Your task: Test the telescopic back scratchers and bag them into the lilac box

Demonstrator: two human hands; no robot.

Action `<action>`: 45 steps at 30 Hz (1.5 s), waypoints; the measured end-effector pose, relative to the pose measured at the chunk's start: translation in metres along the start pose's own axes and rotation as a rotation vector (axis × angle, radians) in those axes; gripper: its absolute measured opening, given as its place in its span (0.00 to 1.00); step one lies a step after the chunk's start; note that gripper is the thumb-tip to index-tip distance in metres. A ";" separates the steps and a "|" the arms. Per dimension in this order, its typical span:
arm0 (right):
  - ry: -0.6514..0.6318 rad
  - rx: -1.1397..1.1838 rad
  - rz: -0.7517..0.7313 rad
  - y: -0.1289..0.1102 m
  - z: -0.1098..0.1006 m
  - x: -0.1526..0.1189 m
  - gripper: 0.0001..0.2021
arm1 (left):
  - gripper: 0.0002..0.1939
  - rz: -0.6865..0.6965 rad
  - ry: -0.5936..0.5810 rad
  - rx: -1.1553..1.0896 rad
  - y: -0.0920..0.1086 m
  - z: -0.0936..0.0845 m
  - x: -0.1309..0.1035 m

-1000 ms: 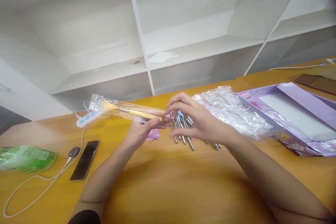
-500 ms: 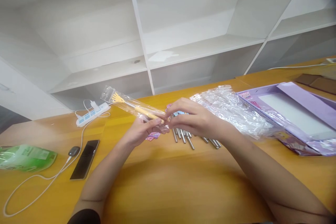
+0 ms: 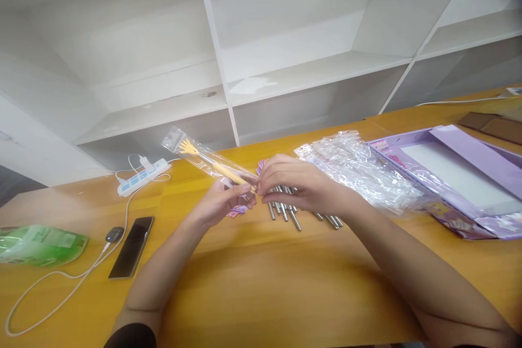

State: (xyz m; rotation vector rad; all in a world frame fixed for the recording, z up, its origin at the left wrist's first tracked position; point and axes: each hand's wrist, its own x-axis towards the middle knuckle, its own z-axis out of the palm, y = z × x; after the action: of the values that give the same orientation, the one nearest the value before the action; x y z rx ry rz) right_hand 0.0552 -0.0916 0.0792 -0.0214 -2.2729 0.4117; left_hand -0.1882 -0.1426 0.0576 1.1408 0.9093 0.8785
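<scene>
A yellow back scratcher [image 3: 229, 173] with a small hand-shaped head lies inside a clear plastic bag [image 3: 174, 139], tilted up to the left. My left hand [image 3: 222, 201] is closed around its handle end through the bag, thumb on top. The fingertips of my right hand [image 3: 291, 182] pinch the near end of the bag, beside the handle's tip. Behind and under my right hand, several metal rods [image 3: 284, 209] rest on the table, partly hidden. Small pink and purple printed pieces [image 3: 237, 210] show just below my left hand.
A pile of clear plastic bags [image 3: 354, 171] lies right of my hands, beside a purple box [image 3: 448, 174]. On the left are a power strip [image 3: 143, 178], a phone [image 3: 131, 248], a white cable [image 3: 61, 273] and a green pouch [image 3: 43, 244]. Shelves [image 3: 302, 81] stand behind the table.
The scratcher's head in its bag has shifted slightly right. My right fingers have drawn closer together at the bag's end; both hands stay in nearly the same place.
</scene>
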 end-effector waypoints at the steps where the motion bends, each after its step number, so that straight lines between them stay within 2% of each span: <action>1: 0.017 0.014 0.022 -0.002 0.001 0.000 0.04 | 0.22 0.000 0.003 0.021 -0.002 0.000 0.000; 5: 0.053 -0.011 0.152 -0.003 0.009 0.000 0.05 | 0.23 -0.016 0.002 0.054 -0.007 0.000 0.003; 9: 0.013 0.011 0.234 -0.002 0.014 0.000 0.06 | 0.32 -0.015 -0.043 0.057 -0.011 0.001 0.004; 14: -0.005 0.032 0.273 -0.003 0.013 0.000 0.07 | 0.23 0.037 -0.038 0.302 -0.010 0.003 -0.001; 20: 0.006 0.045 0.283 0.000 0.013 -0.001 0.08 | 0.19 0.082 -0.086 0.337 -0.008 0.003 0.000; 23: 0.063 0.058 0.294 0.004 0.017 -0.003 0.10 | 0.17 0.097 -0.082 0.325 -0.007 0.004 0.000; 26: 0.115 0.079 0.429 0.006 0.021 -0.003 0.14 | 0.14 0.103 -0.044 0.320 -0.007 0.006 -0.001; 29: 0.013 0.197 0.637 0.007 0.022 -0.003 0.17 | 0.13 0.087 0.005 0.322 -0.007 0.007 -0.003; 32: -0.061 0.283 0.725 0.009 0.023 -0.003 0.23 | 0.12 0.076 0.002 0.323 -0.008 0.006 -0.002; 38: -0.247 0.420 0.689 0.011 0.019 -0.002 0.23 | 0.12 0.101 -0.102 0.337 -0.012 0.000 0.000; 45: -0.402 0.679 0.676 0.017 0.010 -0.008 0.18 | 0.13 0.101 -0.285 0.332 -0.009 -0.005 0.000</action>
State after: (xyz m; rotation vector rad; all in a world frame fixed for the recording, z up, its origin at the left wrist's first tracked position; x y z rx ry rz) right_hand 0.0515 -0.0799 0.0618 -0.3947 -2.3372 1.6455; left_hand -0.1922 -0.1425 0.0479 1.5661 0.7820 0.6360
